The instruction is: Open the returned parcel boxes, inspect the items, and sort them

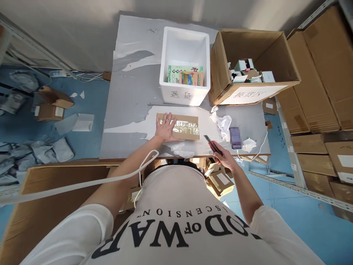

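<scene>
A small brown cardboard box (187,125) with shiny clear tape across its top lies near the front edge of the table. My left hand (164,129) rests flat on its left end, fingers spread. To the right of the box, my right hand (224,156) is closed round a box cutter (213,144) in black and red. Its blade points up and to the left, apart from the box. Crumpled white paper (224,125) and a phone (235,138) lie on the table beyond that hand.
Behind the box stand a white foam bin (184,94) holding colourful packages and a large open carton (220,88) with small boxes inside. A white cable (82,186) crosses over my left forearm. Stacked cartons (314,154) fill a rack at the right.
</scene>
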Available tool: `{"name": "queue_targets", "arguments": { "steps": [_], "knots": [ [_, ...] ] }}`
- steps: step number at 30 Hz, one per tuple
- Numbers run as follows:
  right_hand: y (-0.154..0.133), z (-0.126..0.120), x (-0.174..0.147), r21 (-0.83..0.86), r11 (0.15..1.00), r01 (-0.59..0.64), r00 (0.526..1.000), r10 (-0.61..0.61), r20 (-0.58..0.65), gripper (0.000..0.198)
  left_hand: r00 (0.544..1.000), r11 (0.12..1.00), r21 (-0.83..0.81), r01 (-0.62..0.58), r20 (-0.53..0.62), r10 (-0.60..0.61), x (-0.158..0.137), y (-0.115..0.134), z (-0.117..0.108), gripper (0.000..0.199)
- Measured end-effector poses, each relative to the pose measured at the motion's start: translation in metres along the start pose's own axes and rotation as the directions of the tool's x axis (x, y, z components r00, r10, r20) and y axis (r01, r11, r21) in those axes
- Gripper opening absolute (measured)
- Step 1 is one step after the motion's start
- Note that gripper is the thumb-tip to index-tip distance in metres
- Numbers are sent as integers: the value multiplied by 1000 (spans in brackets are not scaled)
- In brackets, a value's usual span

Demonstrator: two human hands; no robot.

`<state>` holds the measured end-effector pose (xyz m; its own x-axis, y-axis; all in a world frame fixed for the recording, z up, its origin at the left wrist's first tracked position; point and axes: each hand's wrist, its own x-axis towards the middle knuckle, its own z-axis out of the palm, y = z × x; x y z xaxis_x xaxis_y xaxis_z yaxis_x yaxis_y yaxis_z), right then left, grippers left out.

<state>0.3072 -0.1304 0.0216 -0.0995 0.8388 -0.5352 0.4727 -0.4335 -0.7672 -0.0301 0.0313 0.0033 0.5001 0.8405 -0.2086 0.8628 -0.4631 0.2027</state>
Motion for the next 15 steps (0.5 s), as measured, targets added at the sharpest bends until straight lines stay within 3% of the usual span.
{"name": "queue_targets", "arguments": {
  "steps": [3, 7, 11, 15],
  "knots": [
    [10, 7, 20, -209, 974, -88, 970, 36, -240, 72, 999, 1000, 14, -24, -26, 25, -2, 0, -2, 119],
    [20, 38, 70, -458, 850, -260, 910, 57, -410, 63, 995, 996, 51, -71, -61, 74, -11, 6, -5, 109],
    [30, 75, 108, -586, 766, -265, 902, -17, -431, 61, 993, 996, 51, -79, -87, 83, -38, 18, 2, 85],
    [40, 90, 117, -632, 743, -221, 924, -47, -379, 63, 995, 998, 0, -64, -80, 64, -64, 23, 18, 71]
  ]
}}
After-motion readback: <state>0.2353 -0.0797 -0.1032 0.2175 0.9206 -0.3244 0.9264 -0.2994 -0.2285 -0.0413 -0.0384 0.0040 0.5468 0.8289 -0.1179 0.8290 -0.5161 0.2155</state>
